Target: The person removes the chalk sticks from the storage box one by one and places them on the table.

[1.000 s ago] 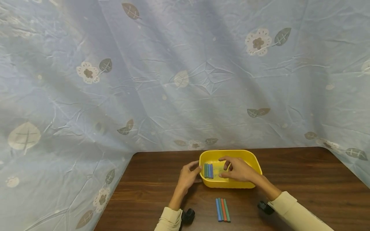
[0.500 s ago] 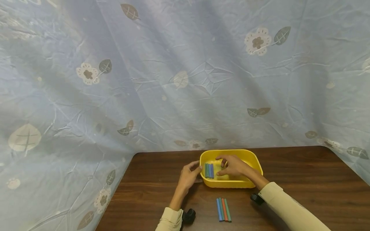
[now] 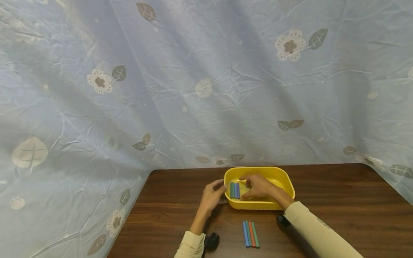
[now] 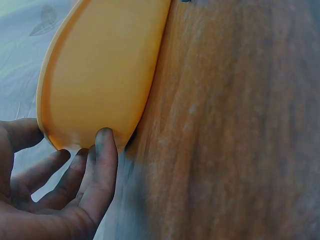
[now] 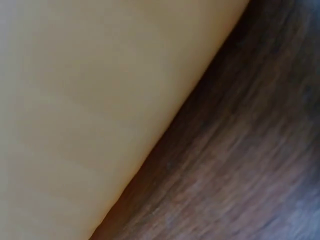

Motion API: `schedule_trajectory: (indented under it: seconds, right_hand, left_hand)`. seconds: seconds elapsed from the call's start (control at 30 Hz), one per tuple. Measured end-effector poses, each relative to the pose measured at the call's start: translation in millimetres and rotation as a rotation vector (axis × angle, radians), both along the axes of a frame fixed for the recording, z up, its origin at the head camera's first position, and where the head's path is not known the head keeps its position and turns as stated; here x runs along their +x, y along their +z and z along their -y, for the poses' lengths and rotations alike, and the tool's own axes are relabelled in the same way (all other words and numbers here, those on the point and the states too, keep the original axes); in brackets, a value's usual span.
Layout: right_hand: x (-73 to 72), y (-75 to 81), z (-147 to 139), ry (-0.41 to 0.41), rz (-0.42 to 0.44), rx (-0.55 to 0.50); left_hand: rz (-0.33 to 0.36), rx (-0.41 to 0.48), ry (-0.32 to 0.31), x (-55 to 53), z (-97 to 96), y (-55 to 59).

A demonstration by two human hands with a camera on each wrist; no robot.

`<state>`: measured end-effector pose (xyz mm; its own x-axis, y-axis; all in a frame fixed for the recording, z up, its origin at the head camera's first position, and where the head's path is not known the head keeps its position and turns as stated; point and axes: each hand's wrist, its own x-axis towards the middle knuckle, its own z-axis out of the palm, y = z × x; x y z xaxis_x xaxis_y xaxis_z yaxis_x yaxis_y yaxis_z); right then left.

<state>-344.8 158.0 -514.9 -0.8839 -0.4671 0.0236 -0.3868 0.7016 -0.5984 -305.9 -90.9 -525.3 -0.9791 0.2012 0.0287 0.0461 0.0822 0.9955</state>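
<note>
A yellow plastic tub (image 3: 258,205) stands near the table's back edge. My left hand (image 3: 210,197) holds its left end, thumb at the rim; in the left wrist view the fingers (image 4: 104,145) touch the outer wall. Inside, at the left, several slim green and blue sticks (image 3: 234,190) lie side by side. My right hand (image 3: 259,187) is down in the tub, just right of those sticks, thumb and forefinger spread apart with nothing visible between them. On the table in front of the tub lies another row of blue, green and red sticks (image 3: 251,234).
The dark wooden table (image 3: 338,200) has rounded back corners. Behind and beside it hangs a pale blue curtain (image 3: 180,107) with leaves and flowers. The right wrist view is mostly filled by the blurred yellow tub wall (image 5: 90,100).
My right hand has moved left and slightly down inside the tub, closer to the row of sticks there. The left hand keeps its hold on the tub's end.
</note>
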Motion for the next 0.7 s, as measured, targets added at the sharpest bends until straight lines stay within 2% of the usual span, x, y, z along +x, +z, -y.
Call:
schedule_trajectory:
  seconds: [0.47, 0.7]
  right_hand:
    - [-1.3, 0.7, 8.5, 0.022, -0.069, 0.088]
    - [-0.4, 0.3, 10.6, -0.003, -0.055, 0.095]
  left_hand:
    - [-0.016, 0.005, 0.003, -0.5, -0.3, 0.4]
    - [-0.018, -0.005, -0.002, 0.5, 0.0, 0.1]
